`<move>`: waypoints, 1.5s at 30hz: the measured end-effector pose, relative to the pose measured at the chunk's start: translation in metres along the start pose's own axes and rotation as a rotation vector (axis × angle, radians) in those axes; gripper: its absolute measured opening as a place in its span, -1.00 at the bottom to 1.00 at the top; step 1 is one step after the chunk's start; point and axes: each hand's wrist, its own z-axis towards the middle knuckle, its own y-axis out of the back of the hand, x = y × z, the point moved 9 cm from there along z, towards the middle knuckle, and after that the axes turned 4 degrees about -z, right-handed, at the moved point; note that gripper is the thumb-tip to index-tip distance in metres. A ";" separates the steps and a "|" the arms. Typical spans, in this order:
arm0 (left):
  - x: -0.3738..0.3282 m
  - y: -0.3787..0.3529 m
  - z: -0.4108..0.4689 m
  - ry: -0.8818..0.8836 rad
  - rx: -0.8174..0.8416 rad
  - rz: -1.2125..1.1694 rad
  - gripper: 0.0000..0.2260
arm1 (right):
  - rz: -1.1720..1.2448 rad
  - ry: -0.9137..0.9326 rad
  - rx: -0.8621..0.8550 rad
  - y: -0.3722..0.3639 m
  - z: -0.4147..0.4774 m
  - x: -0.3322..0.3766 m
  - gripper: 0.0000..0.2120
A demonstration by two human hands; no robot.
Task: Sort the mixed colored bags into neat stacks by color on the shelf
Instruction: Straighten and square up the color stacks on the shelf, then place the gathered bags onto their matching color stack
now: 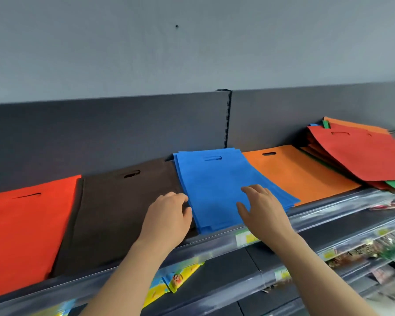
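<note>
On the top shelf (217,241) lie flat stacks of bags side by side: red (23,224) at the left, then brown (114,206), blue (217,181) and orange (292,172). A mixed pile (356,156) with a red bag on top and orange and green edges showing sits at the far right. My left hand (167,220) has its curled fingers against the left edge of the blue stack. My right hand (262,208) hovers or rests over the blue stack's front right part with fingers spread.
A dark back panel rises behind the shelf. Below it, lower shelves carry price labels (246,238), yellow packets (173,281) and other packaged goods (374,247) at the right.
</note>
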 end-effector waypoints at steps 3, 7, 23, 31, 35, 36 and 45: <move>-0.034 -0.028 0.014 -0.053 0.045 -0.028 -0.67 | -0.028 -0.036 -0.030 0.017 -0.003 -0.041 -0.57; -0.086 -0.067 0.035 -0.098 0.077 -0.041 -0.67 | -0.082 -0.081 -0.045 0.038 -0.004 -0.107 -0.60; -0.301 -0.223 0.133 -0.171 0.113 -0.046 -0.72 | -0.291 -0.245 -0.022 0.099 0.026 -0.386 -0.69; -0.345 -0.276 0.182 -0.164 0.187 -0.042 -0.72 | -0.325 -0.384 -0.007 0.102 0.064 -0.476 -0.67; -0.360 -0.302 0.213 -0.115 0.249 -0.065 -0.68 | -0.308 -0.486 0.028 0.099 0.084 -0.522 -0.64; -0.363 -0.307 0.220 -0.092 0.267 -0.084 -0.66 | -0.305 -0.513 0.059 0.096 0.087 -0.533 -0.63; -0.364 -0.327 0.256 0.204 0.130 -0.597 -0.34 | -0.140 -0.323 0.083 0.085 0.102 -0.535 -0.62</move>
